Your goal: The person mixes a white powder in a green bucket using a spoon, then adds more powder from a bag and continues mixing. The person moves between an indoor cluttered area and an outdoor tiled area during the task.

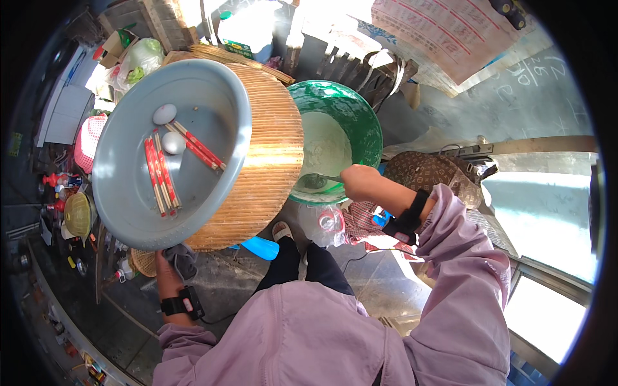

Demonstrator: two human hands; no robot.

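My right hand (359, 183) is closed around the handle of a metal ladle (313, 181). The ladle's bowl rests in pale powder (328, 137) inside a green plastic tub (364, 130). A round slatted bamboo lid (273, 140) covers the tub's left side in view. On the lid stands a tilted grey basin (125, 193) holding two eggs (165, 114) and several paired chopsticks in red-printed wrappers (157, 173). My left forearm (169, 280) reaches to the basin's near rim, beside a dark grey cloth (182, 261). The left hand itself is hidden beneath the basin.
A brown patterned bag (420, 173) sits right of the tub. Nearer are a clear plastic bag (321, 224) and checked cloth (359, 222). A white jug (246, 31) stands behind. Left are a pink basket (90, 140) and a yellow strainer (78, 215).
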